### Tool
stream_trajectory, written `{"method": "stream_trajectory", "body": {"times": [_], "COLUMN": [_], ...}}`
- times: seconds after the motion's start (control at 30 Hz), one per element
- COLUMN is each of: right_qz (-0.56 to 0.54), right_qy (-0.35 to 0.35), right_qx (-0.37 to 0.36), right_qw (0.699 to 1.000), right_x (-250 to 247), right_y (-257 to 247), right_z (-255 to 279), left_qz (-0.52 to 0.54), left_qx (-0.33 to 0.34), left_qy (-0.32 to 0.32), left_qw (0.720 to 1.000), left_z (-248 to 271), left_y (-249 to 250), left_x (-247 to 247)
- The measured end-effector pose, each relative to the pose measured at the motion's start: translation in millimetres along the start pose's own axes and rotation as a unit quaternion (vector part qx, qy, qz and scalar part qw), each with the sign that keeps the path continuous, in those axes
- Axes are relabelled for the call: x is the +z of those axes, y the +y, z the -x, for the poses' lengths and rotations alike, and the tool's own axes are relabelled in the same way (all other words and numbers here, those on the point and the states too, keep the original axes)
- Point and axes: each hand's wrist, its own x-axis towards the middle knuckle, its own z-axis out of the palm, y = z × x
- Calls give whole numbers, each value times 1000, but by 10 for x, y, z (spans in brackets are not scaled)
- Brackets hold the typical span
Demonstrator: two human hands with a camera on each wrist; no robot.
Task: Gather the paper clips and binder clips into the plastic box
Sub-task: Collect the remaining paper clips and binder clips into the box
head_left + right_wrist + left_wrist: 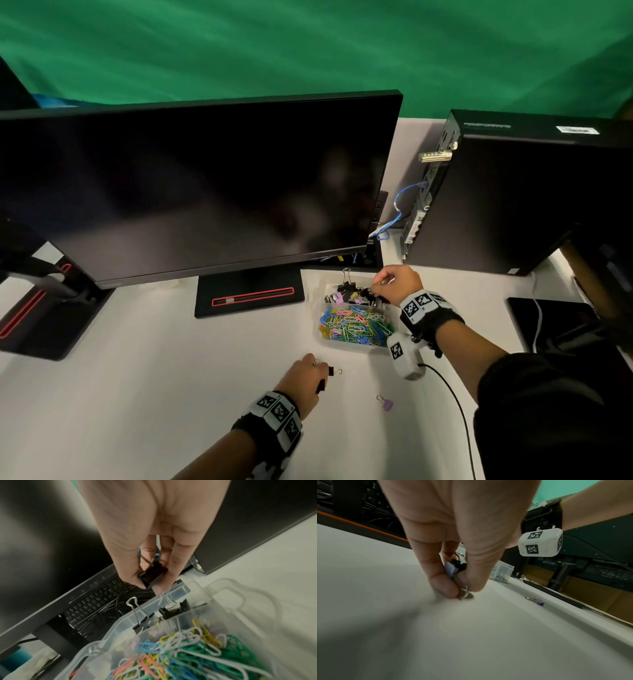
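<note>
The clear plastic box [317, 320] stands right of the monitor foot, with coloured paper clips [356, 325] in its near compartment and binder clips [352, 294] in the far one. My right hand [376, 286] hovers over the far compartment and pinches a black binder clip [152, 573] between thumb and fingers [173, 566]. My left hand [322, 371] is down on the white table in front of the box. It pinches a wire handle [466, 593] against the table and holds a black and a pale blue binder clip [453, 568]. A purple binder clip [385, 403] lies loose to its right.
A large black monitor [191, 185] on its stand [250, 294] fills the back left. A black computer tower [513, 195] stands at the back right with a blue cable [397, 212]. A black wire [455, 404] runs from my right wrist camera across the table.
</note>
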Motion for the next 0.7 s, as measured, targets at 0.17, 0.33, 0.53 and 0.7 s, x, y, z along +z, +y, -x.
{"method": "stream_trajectory", "body": {"times": [0.17, 0.33, 0.53, 0.7], "right_qz": [-53, -22, 143, 151], "right_qy": [10, -35, -223, -209], "right_qx": [13, -74, -102, -62], "right_qw": [998, 996, 959, 964], "right_x": [62, -56, 83, 381], "right_y": [145, 275, 549, 738], "right_z": [-22, 365, 1044, 1306], "left_qz": [45, 65, 144, 198], "left_qx": [-12, 6, 20, 37], "left_qy": [6, 6, 50, 87], "left_qw": [999, 998, 988, 976], "left_z": [-27, -47, -124, -403], "left_y": [-52, -102, 12, 215], "left_x": [-59, -158, -593, -936]}}
